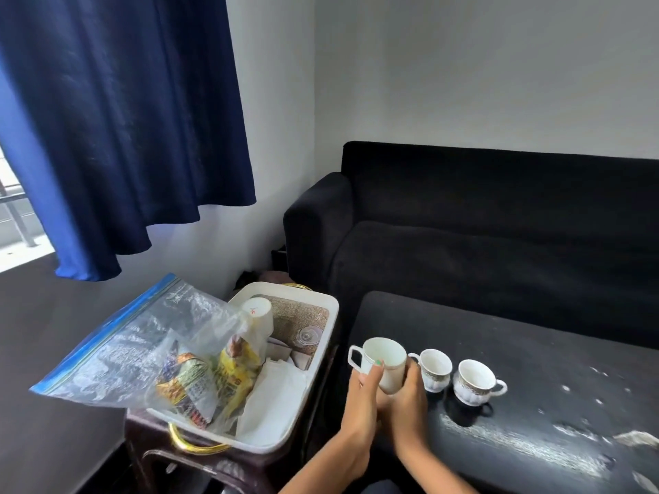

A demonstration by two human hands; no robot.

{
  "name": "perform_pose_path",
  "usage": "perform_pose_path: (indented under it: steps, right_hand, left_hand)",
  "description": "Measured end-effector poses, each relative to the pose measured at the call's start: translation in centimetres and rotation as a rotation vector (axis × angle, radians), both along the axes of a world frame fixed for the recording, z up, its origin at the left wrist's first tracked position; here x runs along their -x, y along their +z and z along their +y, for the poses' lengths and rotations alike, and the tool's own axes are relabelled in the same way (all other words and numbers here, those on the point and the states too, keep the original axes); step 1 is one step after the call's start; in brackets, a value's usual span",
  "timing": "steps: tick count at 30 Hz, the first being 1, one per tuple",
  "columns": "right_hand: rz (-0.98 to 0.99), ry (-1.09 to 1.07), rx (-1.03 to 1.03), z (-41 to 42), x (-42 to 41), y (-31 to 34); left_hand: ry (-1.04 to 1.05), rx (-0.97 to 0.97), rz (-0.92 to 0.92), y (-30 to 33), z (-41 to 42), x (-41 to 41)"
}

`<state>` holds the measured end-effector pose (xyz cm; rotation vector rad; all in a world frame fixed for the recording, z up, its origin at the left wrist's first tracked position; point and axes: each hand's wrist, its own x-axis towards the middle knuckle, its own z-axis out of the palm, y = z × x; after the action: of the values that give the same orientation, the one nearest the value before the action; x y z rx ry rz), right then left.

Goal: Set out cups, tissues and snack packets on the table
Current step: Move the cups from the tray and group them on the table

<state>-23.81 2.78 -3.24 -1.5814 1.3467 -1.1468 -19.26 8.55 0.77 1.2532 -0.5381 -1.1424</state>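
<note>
Both hands hold a white cup (383, 358) above the near left corner of the dark table (535, 351). My left hand (362, 397) grips its near side, thumb on the rim; my right hand (408, 395) wraps the right side. Its handle points left. Two smaller patterned cups (435, 369) (476, 381) stand on the table just to the right. A white tray (321, 351) on a stool to the left holds another upturned cup (258, 315), white tissues (274, 393) and a clear zip bag (142, 351) with snack packets (210, 379).
A black sofa (481, 226) runs behind the table. Blue curtains (124, 119) hang at the left by a window. The tray also holds a clear glass (307, 335) on a woven mat. A crumpled scrap (638, 438) lies at the table's right edge.
</note>
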Motion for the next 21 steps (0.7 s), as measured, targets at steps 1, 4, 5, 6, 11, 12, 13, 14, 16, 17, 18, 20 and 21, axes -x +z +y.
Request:
perform_pose_path:
  steps: [1, 4, 5, 6, 11, 12, 13, 14, 16, 17, 18, 20, 21]
  right_hand:
    - [-0.014, -0.021, -0.018, -0.2, 0.7, -0.4]
    - [-0.043, -0.095, -0.083, -0.6, 2.9, -1.6]
    - [-0.053, -0.114, -0.1, -0.6, 3.5, -2.0]
    - [-0.062, -0.13, -0.12, -0.7, 4.1, -2.4]
    - [-0.06, -0.126, -0.142, -1.4, 6.5, -4.2]
    - [-0.053, -0.125, -0.14, -1.5, 6.8, -4.5]
    - [-0.047, -0.128, -0.139, -1.5, 7.1, -4.9]
    - [-0.045, -0.133, -0.138, -1.6, 7.3, -5.2]
    - [-0.047, -0.141, -0.14, -1.6, 7.5, -5.9]
    - [-0.058, -0.143, -0.143, -1.7, 7.6, -6.3]
    - [-0.07, -0.139, -0.147, -1.9, 7.7, -6.6]
    - [-0.088, -0.115, -0.157, -2.1, 7.9, -7.1]
    - [-0.091, -0.101, -0.158, -2.3, 8.0, -7.3]
  left_hand:
    - [-0.051, 0.014, -0.038, -0.1, 0.0, 0.6]
    - [-0.138, 0.036, -0.151, -0.5, -0.2, 2.1]
    - [-0.154, 0.05, -0.159, -0.7, -0.3, 2.6]
    - [-0.174, 0.052, -0.163, -0.9, -0.5, 3.1]
    - [-0.234, -0.013, -0.216, -3.0, -1.4, 5.1]
    - [-0.24, -0.039, -0.242, -3.7, -1.6, 5.3]
    - [-0.254, -0.048, -0.268, -4.2, -1.8, 5.6]
    - [-0.268, -0.056, -0.291, -4.7, -1.8, 5.8]
    - [-0.302, -0.085, -0.296, -5.3, -2.0, 6.1]
    - [-0.321, -0.1, -0.291, -5.5, -2.0, 6.1]
    - [-0.328, -0.12, -0.286, -5.8, -2.2, 6.3]
    - [-0.34, -0.147, -0.298, -6.3, -2.5, 6.5]
    - [-0.341, -0.155, -0.314, -6.6, -2.6, 6.5]
